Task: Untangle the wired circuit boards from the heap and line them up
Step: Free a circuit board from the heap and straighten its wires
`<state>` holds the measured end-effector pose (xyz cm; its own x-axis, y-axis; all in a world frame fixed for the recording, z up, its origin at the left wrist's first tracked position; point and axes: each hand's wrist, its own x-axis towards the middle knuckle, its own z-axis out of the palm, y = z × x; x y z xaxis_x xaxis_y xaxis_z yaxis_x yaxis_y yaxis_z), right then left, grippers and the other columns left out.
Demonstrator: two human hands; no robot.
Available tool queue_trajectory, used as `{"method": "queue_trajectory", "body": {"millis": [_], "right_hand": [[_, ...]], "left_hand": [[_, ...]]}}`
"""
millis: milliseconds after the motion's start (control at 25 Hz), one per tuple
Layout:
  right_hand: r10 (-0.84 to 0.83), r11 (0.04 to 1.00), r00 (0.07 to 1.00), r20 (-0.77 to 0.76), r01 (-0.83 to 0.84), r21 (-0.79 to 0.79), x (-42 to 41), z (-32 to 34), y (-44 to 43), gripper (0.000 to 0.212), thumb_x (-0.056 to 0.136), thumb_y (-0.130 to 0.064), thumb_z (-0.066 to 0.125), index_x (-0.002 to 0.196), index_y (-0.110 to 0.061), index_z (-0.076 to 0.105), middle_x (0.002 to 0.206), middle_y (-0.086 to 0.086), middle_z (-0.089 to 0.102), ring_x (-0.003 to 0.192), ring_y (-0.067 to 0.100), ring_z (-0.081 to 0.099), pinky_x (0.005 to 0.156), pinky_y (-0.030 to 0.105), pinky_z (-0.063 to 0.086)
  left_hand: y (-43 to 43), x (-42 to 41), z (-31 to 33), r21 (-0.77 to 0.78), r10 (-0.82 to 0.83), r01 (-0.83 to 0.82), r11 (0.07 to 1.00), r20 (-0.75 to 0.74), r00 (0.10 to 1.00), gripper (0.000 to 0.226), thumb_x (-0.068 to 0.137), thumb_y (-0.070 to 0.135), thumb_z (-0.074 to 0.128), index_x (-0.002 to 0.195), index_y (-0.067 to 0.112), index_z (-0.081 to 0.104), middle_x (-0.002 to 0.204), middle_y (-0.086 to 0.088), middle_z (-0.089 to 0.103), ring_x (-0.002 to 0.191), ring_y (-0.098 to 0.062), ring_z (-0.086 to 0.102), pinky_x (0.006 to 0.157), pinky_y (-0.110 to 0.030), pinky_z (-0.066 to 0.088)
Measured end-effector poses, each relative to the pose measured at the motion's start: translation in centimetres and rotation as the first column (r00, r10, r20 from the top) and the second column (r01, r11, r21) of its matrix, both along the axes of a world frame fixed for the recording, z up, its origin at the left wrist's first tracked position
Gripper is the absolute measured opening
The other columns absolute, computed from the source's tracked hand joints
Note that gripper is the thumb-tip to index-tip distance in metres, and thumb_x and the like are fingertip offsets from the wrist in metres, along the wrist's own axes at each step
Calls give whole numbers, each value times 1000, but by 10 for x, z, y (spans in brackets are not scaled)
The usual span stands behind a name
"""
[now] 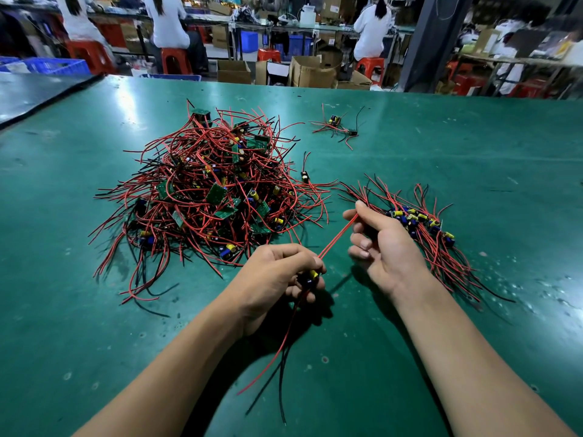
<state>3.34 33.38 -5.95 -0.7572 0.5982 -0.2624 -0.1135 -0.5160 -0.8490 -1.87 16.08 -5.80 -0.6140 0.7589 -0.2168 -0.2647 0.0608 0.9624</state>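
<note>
one wired board [310, 275] is held just above the table [473, 137], between the heap and the sorted row, near the front edge. it is gripped in the left hand [277, 272], fingers curled round its dark body, a yellow capacitor showing at the fingertips.

a pair of red leads [337, 236] is drawn taut from the board up to the right hand [378, 238], where it is pinched between thumb and forefinger; the other fingers are loosely curled and hold nothing. the pull is judged to be for straightening the leads, so that the board lies flat and parallel with the others.

more leads, red and black [284, 351], hang from under the left hand toward the body, free of any tangle.

the row of finished boards [419, 222] lies just behind the right hand, bodies side by side and wires fanned to both sides. it is likely kept there so each board can be set down with a short reach.

the heap [208, 190] is left of centre, dense with red wire and green boards. a stray board [305, 177] lies at its right edge; a small cluster [337, 126] sits well apart, farther back.
</note>
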Motion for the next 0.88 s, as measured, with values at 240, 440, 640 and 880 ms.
{"method": "queue_trajectory", "body": {"millis": [240, 440, 640, 880], "right_hand": [[105, 957, 991, -78, -122, -265, 3, 4, 2, 29, 92, -20, 60, 66, -5, 63, 58, -2, 38, 33, 3, 26, 30, 15, 21], [65, 963, 994, -86, -86, -256, 2, 2, 3, 27, 89, -21, 64, 67, -5, 65, 58, -2, 40, 34, 3, 28, 30, 15, 24], [41, 999, 999, 28, -40, -37, 2, 0, 3, 50, 77, -54, 70, 99, -10, 70, 65, -6, 48, 41, 3, 33, 36, 15, 28], [-12, 993, 993, 120, -2, 114, -1, -6, 1, 62, 77, -65, 67, 103, -9, 70, 71, -3, 52, 43, 6, 38, 40, 19, 33]], "left_hand": [[-2, 0, 0, 2, -40, 40, 999, -10, 999, 26, 88, 2, 58, 65, 10, 68, 61, -13, 61, 48, -16, 53, 45, -20, 46], [-2, -3, -2, -5, -42, 42, 999, 2, 999, 24, 88, 4, 59, 67, 9, 69, 61, -12, 61, 51, -18, 54, 45, -20, 46], [2, -3, -7, 86, 70, -80, 993, 112, 991, 31, 98, 29, 54, 95, 1, 69, 82, -21, 72, 62, -25, 68, 57, -27, 58], [7, -6, -6, 104, 80, -106, 989, 227, 971, 61, 99, 54, 30, 109, 3, 63, 94, -20, 73, 78, -31, 72, 70, -39, 60]]}}
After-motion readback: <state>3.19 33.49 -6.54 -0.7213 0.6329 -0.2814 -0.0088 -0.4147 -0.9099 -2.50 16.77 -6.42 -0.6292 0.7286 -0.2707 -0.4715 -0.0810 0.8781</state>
